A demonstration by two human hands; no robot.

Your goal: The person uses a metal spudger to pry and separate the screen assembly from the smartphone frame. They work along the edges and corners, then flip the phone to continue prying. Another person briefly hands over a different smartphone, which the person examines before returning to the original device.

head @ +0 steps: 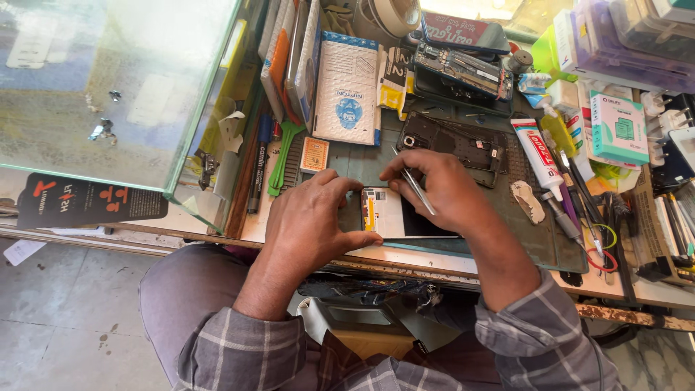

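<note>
Two hands work on one flat white phone body with its back off [387,212], which lies on the near part of a dark green work mat [539,242]. Both hands cover much of the phone, so only its middle shows. The left hand [308,221] rests on the phone's left end, with its fingers bent and its thumb pressed along the near edge. The right hand [441,188] pinches one pair of thin silver metal tweezers [418,187]. The tips are hidden behind the fingers. Just beyond the hands lies one black phone back frame [456,143]. Farther off sits one open phone with bare parts [463,72]. To the right lies one white glue tube with a red end [537,156]. On the far right, many small tools are too jumbled to count.
</note>
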